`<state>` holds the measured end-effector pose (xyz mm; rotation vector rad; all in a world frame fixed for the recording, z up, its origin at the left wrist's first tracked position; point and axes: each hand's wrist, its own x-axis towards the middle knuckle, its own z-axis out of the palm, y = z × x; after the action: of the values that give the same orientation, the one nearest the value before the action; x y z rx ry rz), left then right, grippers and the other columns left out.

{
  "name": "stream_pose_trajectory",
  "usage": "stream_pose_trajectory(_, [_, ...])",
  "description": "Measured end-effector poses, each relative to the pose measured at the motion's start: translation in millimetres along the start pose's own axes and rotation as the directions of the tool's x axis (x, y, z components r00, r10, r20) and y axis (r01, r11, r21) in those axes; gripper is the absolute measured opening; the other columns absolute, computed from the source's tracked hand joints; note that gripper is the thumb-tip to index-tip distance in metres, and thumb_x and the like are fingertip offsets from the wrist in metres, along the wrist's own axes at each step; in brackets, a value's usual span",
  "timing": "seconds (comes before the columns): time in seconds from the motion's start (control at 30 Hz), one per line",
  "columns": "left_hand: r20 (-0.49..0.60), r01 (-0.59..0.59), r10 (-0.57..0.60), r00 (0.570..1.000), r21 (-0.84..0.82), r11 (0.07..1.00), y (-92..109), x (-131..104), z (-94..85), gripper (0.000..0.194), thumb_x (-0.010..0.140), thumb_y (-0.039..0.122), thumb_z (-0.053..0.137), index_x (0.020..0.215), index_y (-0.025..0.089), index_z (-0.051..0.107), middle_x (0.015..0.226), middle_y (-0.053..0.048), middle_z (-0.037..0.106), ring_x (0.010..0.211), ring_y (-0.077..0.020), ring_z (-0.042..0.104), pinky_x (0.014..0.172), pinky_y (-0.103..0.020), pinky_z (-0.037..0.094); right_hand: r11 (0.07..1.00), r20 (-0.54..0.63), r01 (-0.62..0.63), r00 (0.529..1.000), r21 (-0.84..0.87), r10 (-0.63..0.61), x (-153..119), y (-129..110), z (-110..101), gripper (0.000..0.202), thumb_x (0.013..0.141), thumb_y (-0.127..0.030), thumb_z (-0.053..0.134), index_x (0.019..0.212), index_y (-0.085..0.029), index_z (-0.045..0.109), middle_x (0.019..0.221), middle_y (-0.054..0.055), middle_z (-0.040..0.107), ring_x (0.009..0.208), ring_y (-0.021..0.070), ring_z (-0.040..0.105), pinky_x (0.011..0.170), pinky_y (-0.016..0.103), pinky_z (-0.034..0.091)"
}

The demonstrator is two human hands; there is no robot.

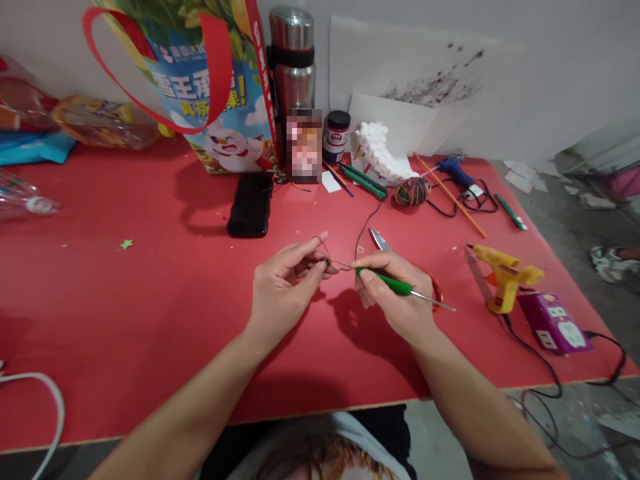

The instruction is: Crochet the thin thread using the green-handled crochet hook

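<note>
My left hand (293,273) pinches a small piece of dark multicoloured yarn work (326,261) between thumb and fingers, a strand looped over the raised index finger. My right hand (393,290) is closed around the green handle of a crochet hook (397,285). One thin metal end sticks out past the hand to the right; the other end points at the yarn piece. A dark strand runs up from near my right hand to a multicoloured yarn ball (413,191). Scissors (379,239) lie partly hidden under my right hand, blade tip and orange-red handle showing.
A yellow glue gun (507,273) and a purple box (554,322) with cords stand on the right. Behind are a black phone (251,205), a picture bag (235,133), a steel thermos (295,73), a paint jar (337,137), a green cutter (364,181) and a blue glue gun (454,171).
</note>
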<state>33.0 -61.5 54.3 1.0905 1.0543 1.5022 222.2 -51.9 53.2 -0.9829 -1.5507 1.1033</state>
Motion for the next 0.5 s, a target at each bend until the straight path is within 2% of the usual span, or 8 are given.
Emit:
stream_pose_trajectory(0.1, [-0.01,0.03,-0.03,1.0,-0.038,0.999,0.7,0.7,0.3,0.039,0.083,0.013,0.08,0.12,0.027,0.08,0.093,-0.001,0.076,0.082,-0.0175,0.081,0.08,-0.029,0.068,0.987,0.029,0.121,0.993,-0.102,-0.118,1.1,-0.6,1.0,0.017,0.099,-0.019,0.062,0.111,-0.021,0.073,0.087,0.003,0.073,0.072,0.0133,0.068,0.065,0.029,0.053])
stream_pose_trajectory(0.27, [-0.012,0.163,-0.169,0.986,-0.193,0.967,-0.1,5.0,-1.1,0.036,0.081,0.014,0.084,0.115,0.025,0.082,0.083,0.0,0.076,0.076,-0.0154,0.08,0.074,-0.025,0.067,0.921,0.101,0.31,0.951,-0.238,-0.294,3.8,-6.5,4.1,0.02,0.099,-0.014,0.06,0.115,-0.019,0.072,0.096,0.007,0.078,0.088,0.0161,0.073,0.078,0.031,0.056])
stream_pose_trajectory(0.33, [-0.017,0.185,-0.193,0.981,-0.215,0.959,-0.6,6.0,-1.7,0.036,0.079,0.015,0.085,0.114,0.024,0.083,0.082,-0.001,0.077,0.075,-0.0157,0.08,0.073,-0.025,0.067,0.914,0.101,0.318,0.948,-0.25,-0.302,4.3,-7.2,4.3,0.02,0.099,-0.013,0.06,0.115,-0.019,0.072,0.097,0.007,0.078,0.093,0.0174,0.074,0.08,0.032,0.056])
stream_pose_trajectory(0.5, [-0.03,0.159,-0.168,0.985,-0.2,0.967,0.7,4.4,-1.0,0.036,0.079,0.014,0.085,0.113,0.025,0.083,0.082,0.0,0.077,0.075,-0.0155,0.08,0.074,-0.025,0.067,0.934,0.094,0.278,0.96,-0.226,-0.264,3.9,-4.8,3.1,0.021,0.099,-0.015,0.06,0.116,-0.019,0.072,0.093,0.005,0.077,0.081,0.0148,0.073,0.073,0.03,0.057])
